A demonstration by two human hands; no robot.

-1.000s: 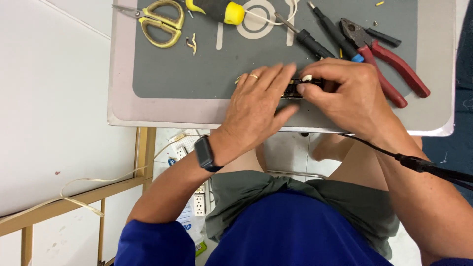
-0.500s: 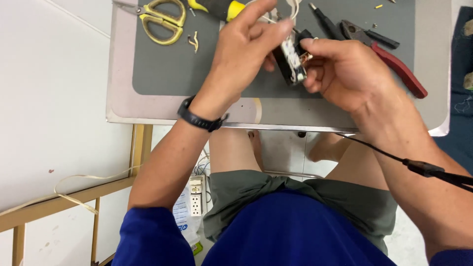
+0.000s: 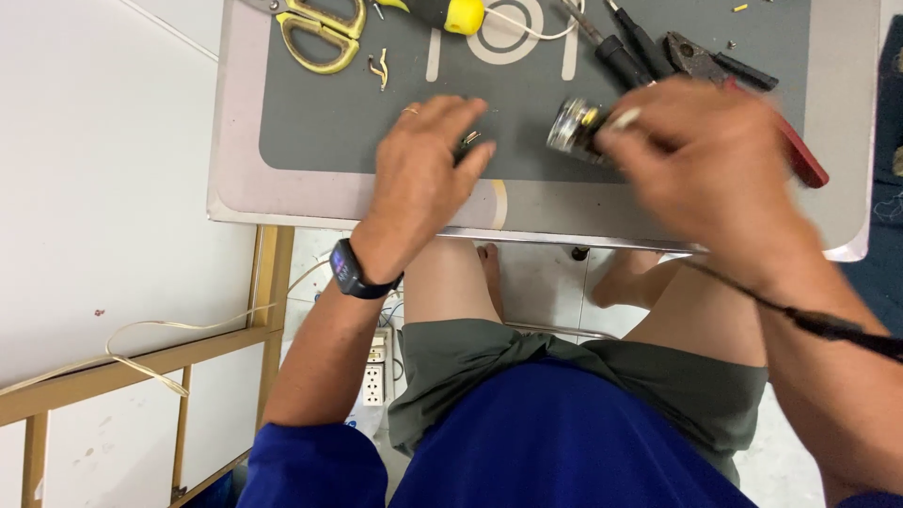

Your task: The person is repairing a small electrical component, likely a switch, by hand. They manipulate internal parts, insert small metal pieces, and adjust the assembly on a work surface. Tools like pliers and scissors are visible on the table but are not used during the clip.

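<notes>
Small round part, dark with a shiny metal rim, is in the upper middle of the frame, a little to the right, above the grey mat. The right hand holds it between the fingertips; this hand is blurred, so the exact grip is not clear, but the fingers are closed around the right side of the part. The part seems to lie on its side: its round face looks toward the left of the frame, and its axis goes from left to right, slightly tilted. A thin pale piece, maybe a wire end, stands out just beside the fingertips; I cannot tell what it is.

The left hand lies flat and open on the mat in the middle of the frame, fingers spread, and holds nothing. Just beside its fingertips there is a small brass-coloured piece, touching or nearly touching them.

I judge that the step in hand is fitting small pieces to the round part, with the left hand reaching for the brass piece. The next move calls for a fine pinch on this piece and a steady right hand, so that both meet in line.

Along the upper edge of the frame lie yellow scissors, a screwdriver with yellow handle, and red-handled pliers partly behind the right hand.
</notes>
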